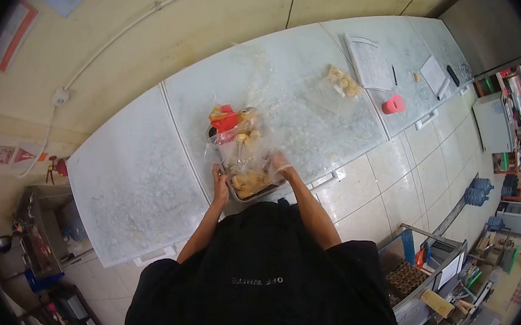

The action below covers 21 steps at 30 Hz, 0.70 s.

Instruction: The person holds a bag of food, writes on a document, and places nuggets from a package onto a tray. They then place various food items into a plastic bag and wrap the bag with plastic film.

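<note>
A metal tray (pixel 257 195) lies near the front edge of the white counter, with pale yellow food pieces (pixel 247 183) in it. Clear plastic bags (pixel 236 154) and a red and yellow packet (pixel 224 118) lie on and behind the food. My left hand (pixel 221 184) is at the tray's left side, its fingers along the rim. At the right side of the tray my right hand (pixel 280 165) touches clear plastic; it is blurred and its fingers are partly hidden.
Farther right on the counter (pixel 128 168) are a bag of yellowish pieces (pixel 345 81), a pink cup (pixel 394 104), papers (pixel 370 63) and a pen (pixel 394 75). A wall stands behind. At the lower right is a cart (pixel 406 277) with an egg tray.
</note>
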Tool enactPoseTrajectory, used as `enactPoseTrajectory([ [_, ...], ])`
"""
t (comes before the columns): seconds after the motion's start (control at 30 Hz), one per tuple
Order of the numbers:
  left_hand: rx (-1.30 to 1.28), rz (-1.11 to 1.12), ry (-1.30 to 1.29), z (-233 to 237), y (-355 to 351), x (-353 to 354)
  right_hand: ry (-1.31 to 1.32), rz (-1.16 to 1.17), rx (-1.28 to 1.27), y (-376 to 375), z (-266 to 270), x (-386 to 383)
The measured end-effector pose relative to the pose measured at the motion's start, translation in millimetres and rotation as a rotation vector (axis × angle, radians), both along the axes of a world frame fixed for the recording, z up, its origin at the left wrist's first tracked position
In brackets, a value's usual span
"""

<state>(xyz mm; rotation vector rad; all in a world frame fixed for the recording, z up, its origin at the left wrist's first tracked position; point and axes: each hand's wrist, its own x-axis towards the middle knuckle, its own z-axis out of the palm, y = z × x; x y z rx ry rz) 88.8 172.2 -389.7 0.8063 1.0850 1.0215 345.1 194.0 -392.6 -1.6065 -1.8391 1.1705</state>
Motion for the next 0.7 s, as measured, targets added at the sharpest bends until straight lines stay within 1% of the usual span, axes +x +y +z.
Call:
enactPoseTrajectory([
  [0.03, -0.028, 0.012, -0.004, -1, 2, 0, -0.004, -0.007, 0.004, 1, 1, -4],
  [0.1, -0.058, 0.029, -0.004, 0, 2, -3, -0.412, -0.166, -0.002, -4, 15, -20],
  [0.17, -0.132, 0.012, 0.031, 14, 4, -3, -0.580, -0.181, 0.238, -22, 117, -23],
  [0.2, -0.133, 0.019, 0.031, 11, 2, -3, -0.670, -0.202, 0.355, -30, 173, -25],
  [0.23, -0.091, 0.011, 0.071, 6, 0, -2, -0.668, -0.199, 0.355, -36, 161, -25],
  [0.3, -0.045, -0.004, 0.121, 7, -3, -1, -0.317, -0.100, 0.049, -45, 111, -26],
  [0.33, -0.041, 0.005, 0.102, 15, -8, 3, -0.308, -0.108, 0.052, -53, 82, -30],
  [0.37, -0.036, 0.017, 0.082, 20, -7, 7, -0.364, -0.049, 0.102, -61, 52, -32],
  [0.4, -0.035, 0.013, 0.090, 19, -6, 7, -0.420, 0.012, 0.147, -64, 45, -35],
  [0.43, -0.051, 0.020, 0.026, 18, -7, 5, -0.409, 0.007, 0.142, -62, 36, -35],
  [0.47, -0.066, 0.025, -0.038, 15, -8, 5, -0.240, -0.052, 0.198, -55, 34, -30],
  [0.5, -0.071, 0.013, -0.029, 12, -10, 4, -0.071, -0.116, 0.252, -48, 38, -26],
  [0.53, -0.073, 0.022, -0.049, 10, -12, 6, -0.065, -0.131, 0.247, -43, 42, -25],
  [0.6, -0.072, 0.022, -0.065, 13, -16, 7, -0.195, -0.386, -0.395, -28, 61, -31],
  [0.63, -0.143, -0.008, -0.039, 19, -13, 5, -0.185, -0.398, -0.386, -23, 55, -33],
  [0.67, -0.214, -0.036, -0.013, 26, -11, 3, -0.272, -0.395, -0.254, -21, 44, -36],
  [0.7, -0.203, -0.048, -0.007, 35, -7, 1, -0.359, -0.394, -0.124, -17, 52, -38],
])
